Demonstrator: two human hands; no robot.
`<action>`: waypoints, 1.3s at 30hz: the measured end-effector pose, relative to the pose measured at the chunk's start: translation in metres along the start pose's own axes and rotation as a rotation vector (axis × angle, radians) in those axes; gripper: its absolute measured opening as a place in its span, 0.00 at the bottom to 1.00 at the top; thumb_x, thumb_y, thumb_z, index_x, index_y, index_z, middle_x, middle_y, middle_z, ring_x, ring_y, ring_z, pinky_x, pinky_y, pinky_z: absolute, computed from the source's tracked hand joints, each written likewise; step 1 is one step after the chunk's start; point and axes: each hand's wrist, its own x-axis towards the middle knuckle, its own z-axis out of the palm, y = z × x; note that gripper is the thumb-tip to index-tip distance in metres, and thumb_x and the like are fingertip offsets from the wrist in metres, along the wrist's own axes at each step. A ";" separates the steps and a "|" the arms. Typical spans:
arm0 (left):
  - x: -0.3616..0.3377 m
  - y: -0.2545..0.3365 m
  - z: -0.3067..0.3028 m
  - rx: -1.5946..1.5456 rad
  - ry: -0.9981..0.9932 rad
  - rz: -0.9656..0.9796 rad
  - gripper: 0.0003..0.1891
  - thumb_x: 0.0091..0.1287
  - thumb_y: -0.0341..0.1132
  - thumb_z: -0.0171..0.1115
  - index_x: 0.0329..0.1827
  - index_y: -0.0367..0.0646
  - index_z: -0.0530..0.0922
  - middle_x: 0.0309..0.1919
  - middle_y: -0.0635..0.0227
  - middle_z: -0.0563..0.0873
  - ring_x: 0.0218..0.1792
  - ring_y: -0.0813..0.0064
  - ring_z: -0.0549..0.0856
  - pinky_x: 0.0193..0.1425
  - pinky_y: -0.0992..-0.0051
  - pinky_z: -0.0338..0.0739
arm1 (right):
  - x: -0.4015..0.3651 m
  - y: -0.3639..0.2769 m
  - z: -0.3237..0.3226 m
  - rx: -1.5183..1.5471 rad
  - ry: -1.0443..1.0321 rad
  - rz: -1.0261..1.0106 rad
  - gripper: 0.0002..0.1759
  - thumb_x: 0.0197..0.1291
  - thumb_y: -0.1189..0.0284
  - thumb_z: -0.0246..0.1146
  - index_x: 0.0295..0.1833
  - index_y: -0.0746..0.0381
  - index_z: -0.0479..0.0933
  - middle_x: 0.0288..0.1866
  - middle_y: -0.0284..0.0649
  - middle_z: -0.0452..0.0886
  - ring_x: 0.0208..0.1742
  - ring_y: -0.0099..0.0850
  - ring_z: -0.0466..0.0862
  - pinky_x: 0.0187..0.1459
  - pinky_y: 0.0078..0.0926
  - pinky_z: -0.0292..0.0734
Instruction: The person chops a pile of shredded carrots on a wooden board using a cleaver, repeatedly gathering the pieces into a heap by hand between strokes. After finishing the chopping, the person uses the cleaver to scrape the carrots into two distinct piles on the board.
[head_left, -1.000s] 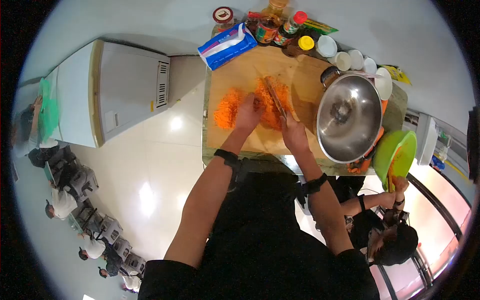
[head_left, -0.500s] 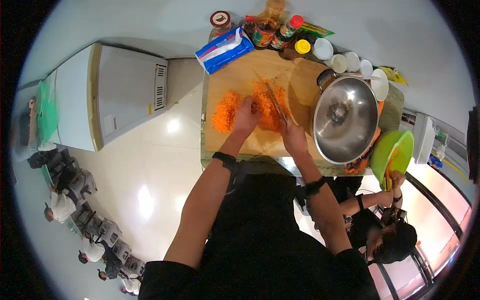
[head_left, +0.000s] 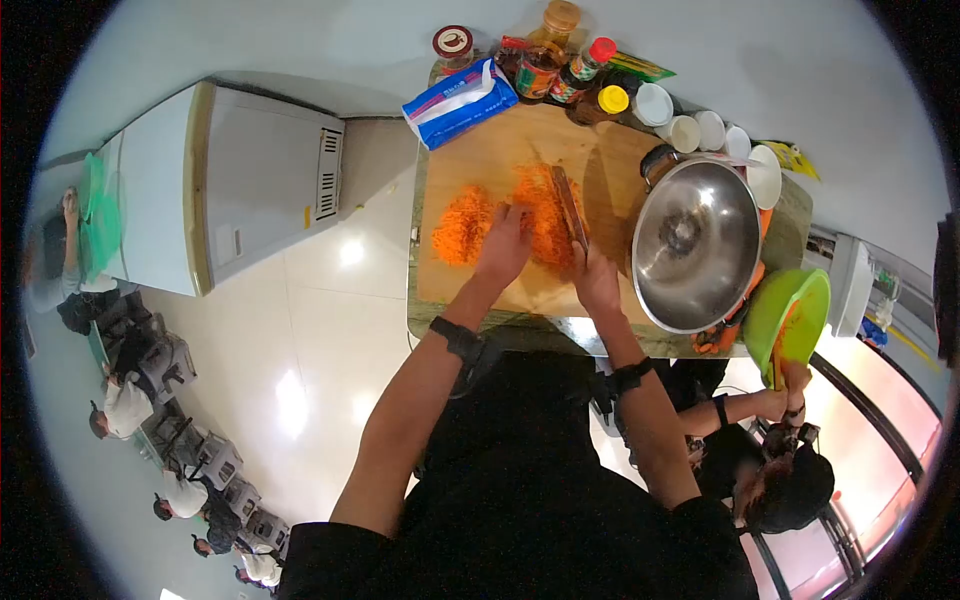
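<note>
On the wooden board (head_left: 440, 285) lie two heaps of finely cut orange shreds, the left heap (head_left: 462, 228) and the right heap (head_left: 548, 232). My right hand (head_left: 598, 282) is wrapped round the handle of a knife (head_left: 569, 205), whose blade stands on edge along the right side of the right heap. Between the two heaps is my left hand (head_left: 506, 245), its fingertips bent down at the shreds' edge, left of the blade. Whether those fingers pinch any shreds is too small to tell.
A metal wok (head_left: 695, 270) sits right of the board. Beyond it a co-worker's hands (head_left: 780, 398) are at a green bowl (head_left: 765, 312). A blue tissue pack (head_left: 462, 105), sauce bottles (head_left: 540, 68) and white cups (head_left: 654, 104) line the back. A fridge (head_left: 265, 180) stands left.
The knife has turned more upright and shifted slightly right with my right hand. My left hand has moved a little right and its fingers now point down at the shreds. The view has shifted slightly.
</note>
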 end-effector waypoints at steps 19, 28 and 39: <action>-0.001 0.013 0.022 0.086 -0.001 0.463 0.24 0.72 0.32 0.55 0.72 0.44 0.71 0.75 0.56 0.67 0.74 0.49 0.65 0.76 0.53 0.64 | -0.036 -0.006 -0.001 0.126 -0.021 0.229 0.16 0.76 0.61 0.51 0.59 0.60 0.68 0.30 0.67 0.80 0.38 0.68 0.82 0.37 0.62 0.75; -0.054 -0.011 -0.006 0.446 0.103 0.278 0.22 0.67 0.32 0.62 0.64 0.43 0.75 0.63 0.52 0.75 0.64 0.47 0.74 0.63 0.52 0.75 | -0.051 -0.034 -0.037 -0.031 -0.158 0.191 0.14 0.76 0.65 0.52 0.55 0.64 0.71 0.26 0.64 0.78 0.32 0.66 0.80 0.32 0.60 0.72; -0.036 0.005 0.013 0.214 0.126 0.108 0.19 0.67 0.29 0.63 0.61 0.38 0.74 0.56 0.51 0.77 0.58 0.47 0.79 0.59 0.55 0.78 | -0.026 -0.024 0.013 -0.099 -0.131 -0.098 0.16 0.73 0.66 0.54 0.59 0.64 0.70 0.27 0.61 0.81 0.29 0.60 0.83 0.33 0.57 0.80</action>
